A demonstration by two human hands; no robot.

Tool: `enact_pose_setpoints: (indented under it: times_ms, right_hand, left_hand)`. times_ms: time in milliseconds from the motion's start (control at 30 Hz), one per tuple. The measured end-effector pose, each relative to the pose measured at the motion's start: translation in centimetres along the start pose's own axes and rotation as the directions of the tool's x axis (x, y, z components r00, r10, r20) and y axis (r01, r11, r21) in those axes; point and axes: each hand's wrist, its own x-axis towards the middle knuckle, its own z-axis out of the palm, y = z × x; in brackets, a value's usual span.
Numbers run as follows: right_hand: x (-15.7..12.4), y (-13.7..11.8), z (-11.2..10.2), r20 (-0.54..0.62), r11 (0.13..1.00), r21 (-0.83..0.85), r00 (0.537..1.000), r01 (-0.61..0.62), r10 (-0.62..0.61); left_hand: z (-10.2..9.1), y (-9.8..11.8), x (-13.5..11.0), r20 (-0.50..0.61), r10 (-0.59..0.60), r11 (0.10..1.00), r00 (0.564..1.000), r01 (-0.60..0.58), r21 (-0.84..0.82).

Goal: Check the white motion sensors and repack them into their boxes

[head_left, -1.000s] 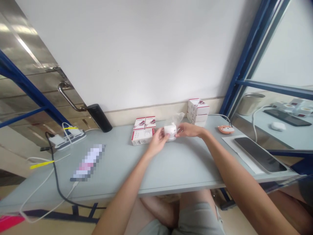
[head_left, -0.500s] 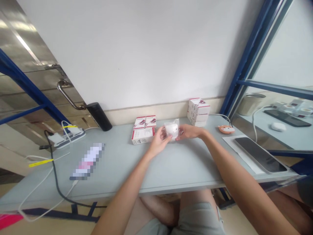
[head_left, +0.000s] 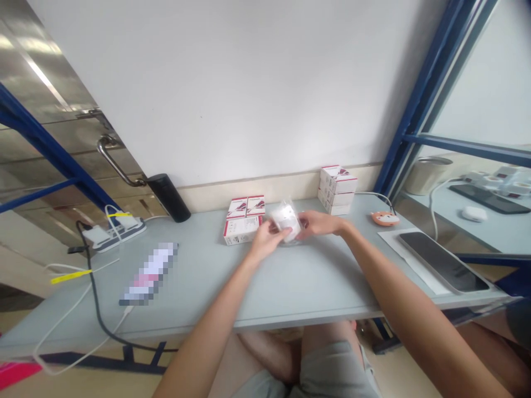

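Note:
Both my hands hold a small white item in a clear plastic bag [head_left: 285,220] just above the grey table [head_left: 257,282], near its far side. My left hand [head_left: 265,240] grips the bag from the left with fingers curled on it. My right hand [head_left: 319,223] pinches it from the right. Just left of the bag lies a group of white-and-red boxes [head_left: 244,220]. A stack of the same boxes [head_left: 337,189] stands behind my right hand by the wall.
A black cylinder [head_left: 169,197] leans at the wall. A power strip [head_left: 112,231] with cables and a blurred flat object [head_left: 148,273] lie at the left. At the right are an orange fox-shaped item [head_left: 384,218] and a dark tablet [head_left: 443,267] on white paper. Blue frame posts stand on both sides.
The bag's loose top, upright a second ago, has been brought down onto the item. My left hand has closed further round the bag; both hands stay in the same spot.

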Motion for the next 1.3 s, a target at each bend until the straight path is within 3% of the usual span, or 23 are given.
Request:
enact_pose_setpoints:
  times_ms: [67, 167, 267, 333, 500, 567, 800, 1000, 1167, 1300]
  right_hand:
    - [-0.4, -0.6, -0.5, -0.071, 0.986, 0.158, 0.997, 0.045, -0.034]
    - [-0.4, -1.4, -0.5, -0.283, 0.923, 0.361, 0.959, 0.134, -0.028]
    - [0.3, -1.9, 0.3, -0.477, 0.892, 0.403, 0.879, 0.207, 0.012]
    - [0.8, -2.2, 1.2, -0.525, 0.875, 0.418, 0.851, 0.244, 0.014]
    - [1.4, -3.1, 3.1, -0.384, 0.837, 0.494, 0.923, 0.236, -0.033]
    - [1.5, -3.2, 3.4, -0.377, 0.824, 0.517, 0.926, 0.231, -0.023]
    - [2.2, -2.8, 3.6, -0.532, 0.795, 0.53, 0.846, 0.295, 0.04]
    - [2.1, -2.7, 3.1, -0.638, 0.822, 0.472, 0.767, 0.32, 0.068]
    - [1.9, -3.2, 3.8, -0.481, 0.809, 0.529, 0.876, 0.257, 0.036]
    - [2.3, -3.0, 4.3, -0.519, 0.76, 0.581, 0.852, 0.29, 0.072]
  left_hand:
    - [-0.1, 1.0, 0.1, -0.031, 0.02, 0.995, 0.999, -0.022, -0.093]
    - [-0.1, 2.3, 0.1, -0.08, 0.041, 0.97, 0.996, -0.059, -0.236]
    - [-0.1, 2.9, -0.1, -0.114, 0.01, 0.94, 0.993, -0.048, -0.337]
    - [-0.1, 3.0, -0.1, -0.12, -0.02, 0.921, 0.993, -0.028, -0.387]
    - [-0.4, 3.0, -0.1, -0.146, -0.05, 0.879, 0.988, -0.026, -0.476]
    - [-0.6, 3.2, 0.0, -0.159, -0.063, 0.865, 0.985, -0.026, -0.501]
    - [-0.7, 3.5, 0.1, -0.183, -0.078, 0.85, 0.98, -0.031, -0.525]
    - [-1.0, 3.5, 0.1, -0.199, -0.051, 0.867, 0.979, -0.055, -0.495]
    - [-0.4, 3.4, -0.1, -0.173, 0.013, 0.902, 0.985, -0.087, -0.424]
    - [-0.2, 3.1, -0.1, -0.203, 0.088, 0.929, 0.975, -0.154, -0.336]
